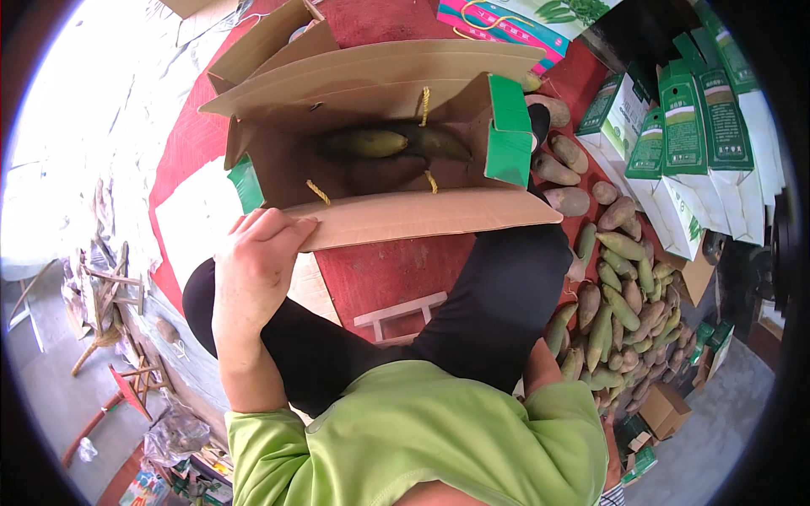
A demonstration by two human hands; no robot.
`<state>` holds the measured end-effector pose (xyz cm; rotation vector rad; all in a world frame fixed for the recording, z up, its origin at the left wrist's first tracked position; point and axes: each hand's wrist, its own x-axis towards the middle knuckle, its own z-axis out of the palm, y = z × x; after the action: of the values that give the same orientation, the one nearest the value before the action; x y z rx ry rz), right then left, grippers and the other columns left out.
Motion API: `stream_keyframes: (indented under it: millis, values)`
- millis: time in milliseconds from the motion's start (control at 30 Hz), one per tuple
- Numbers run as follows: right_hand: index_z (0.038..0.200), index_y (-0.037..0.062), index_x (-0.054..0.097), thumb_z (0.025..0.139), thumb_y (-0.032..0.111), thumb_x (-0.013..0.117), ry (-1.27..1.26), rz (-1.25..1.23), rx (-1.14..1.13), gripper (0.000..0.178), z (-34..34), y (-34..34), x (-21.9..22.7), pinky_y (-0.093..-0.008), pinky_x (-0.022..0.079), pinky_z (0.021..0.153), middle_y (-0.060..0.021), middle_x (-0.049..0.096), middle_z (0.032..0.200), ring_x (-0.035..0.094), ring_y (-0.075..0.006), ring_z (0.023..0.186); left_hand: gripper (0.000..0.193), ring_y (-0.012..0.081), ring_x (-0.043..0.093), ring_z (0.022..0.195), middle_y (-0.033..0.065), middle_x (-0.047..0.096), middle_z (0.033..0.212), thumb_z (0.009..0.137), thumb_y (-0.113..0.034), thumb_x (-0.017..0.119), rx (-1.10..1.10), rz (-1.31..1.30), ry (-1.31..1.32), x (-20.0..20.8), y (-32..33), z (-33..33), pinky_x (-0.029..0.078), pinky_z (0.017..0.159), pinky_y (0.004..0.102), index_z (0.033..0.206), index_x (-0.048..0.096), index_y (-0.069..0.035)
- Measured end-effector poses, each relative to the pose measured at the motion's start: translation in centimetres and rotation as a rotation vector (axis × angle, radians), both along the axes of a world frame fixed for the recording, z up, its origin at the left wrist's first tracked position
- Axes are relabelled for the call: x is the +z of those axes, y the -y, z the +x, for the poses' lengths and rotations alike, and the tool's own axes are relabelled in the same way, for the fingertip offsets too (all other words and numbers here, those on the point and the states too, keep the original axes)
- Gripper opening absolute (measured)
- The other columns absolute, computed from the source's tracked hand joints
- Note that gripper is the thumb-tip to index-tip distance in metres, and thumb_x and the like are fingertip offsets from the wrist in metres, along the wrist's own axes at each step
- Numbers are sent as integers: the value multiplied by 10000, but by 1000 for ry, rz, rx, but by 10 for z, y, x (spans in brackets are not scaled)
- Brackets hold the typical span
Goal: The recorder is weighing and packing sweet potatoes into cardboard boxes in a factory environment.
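Observation:
An open cardboard box (363, 72) with green end flaps and yellow rope handles stands before me between my knees. Inside lie a few long radishes, among them a green radish (371, 143) and a darker reddish one (384, 174). My left hand (263, 240) is closed over the left end of the box's near flap (422, 215), fingers over its edge. On my right, the bare arm runs down past my green sleeve. The right hand itself is hidden, so what it holds or touches does not show.
A large pile of green and reddish radishes (620, 312) spreads over the red floor covering at my right. Green-and-white cartons (675, 160) stand behind it. A pink-and-blue carton (506, 29) is beyond the box. A small stool (401, 316) sits between my legs.

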<state>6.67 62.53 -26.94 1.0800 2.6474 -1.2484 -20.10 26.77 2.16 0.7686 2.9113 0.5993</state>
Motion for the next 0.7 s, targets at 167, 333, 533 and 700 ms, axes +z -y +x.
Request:
stream_keyframes:
  millis: [167,333,533,700]
  values:
    - [1259,33,460,662,107,779,-164,277,118,681,-77,-74,24,-374,402,969,-110,515,1220,495,-254,1126,198,233,568,735,42,540,743,712,-44,625,-59,16,-106,-2,0,-3,475,679,357,898,685,-73]
    - [1258,21,464,602,39,811,-302,284,87,742,-136,-85,146,-358,362,1012,-119,510,1210,483,-247,1138,236,245,577,758,48,555,767,695,-50,665,-45,-22,-94,-9,10,1,472,698,373,927,688,-84]
    - [1303,38,446,598,38,833,-683,204,150,804,-207,-60,305,-347,349,1035,-98,489,1272,467,-213,1179,174,242,579,760,43,547,761,748,-83,645,-65,-16,-106,-10,10,-3,479,686,375,918,685,-90]
    - [1294,43,464,591,28,820,-849,-88,431,788,-254,10,364,-347,383,1011,-85,506,1255,497,-195,1145,165,249,579,763,47,548,762,755,-72,636,-51,11,-130,-8,15,-2,477,683,379,908,695,-93]
